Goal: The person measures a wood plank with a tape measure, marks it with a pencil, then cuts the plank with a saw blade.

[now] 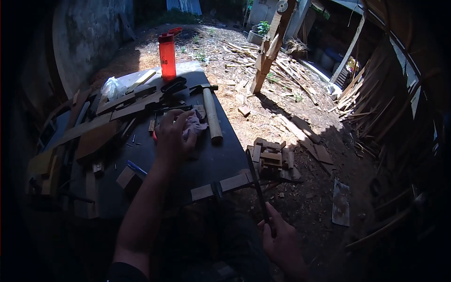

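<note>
My left hand point(173, 134) is over the dark table point(225, 160), its fingers curved and apart beside a crumpled pale cloth point(195, 124). Whether the fingertips touch the cloth is unclear. A bit of something red shows by this hand. At the lower right, my right hand point(278, 231) is closed around the lower end of a long, thin dark tool point(257, 188). The tool slants up past the end of a light wooden strip point(235, 181) at the table's near edge. A dark band or clamp point(216, 189) crosses the strip.
A hammer point(213, 115) lies right of the cloth, with a red bottle point(167, 58) standing behind. Wood pieces point(136, 105), screws and a blue pen point(136, 167) lie leftward. Wood blocks point(271, 157) sit beyond the right edge; a wooden post point(271, 51) stands farther off.
</note>
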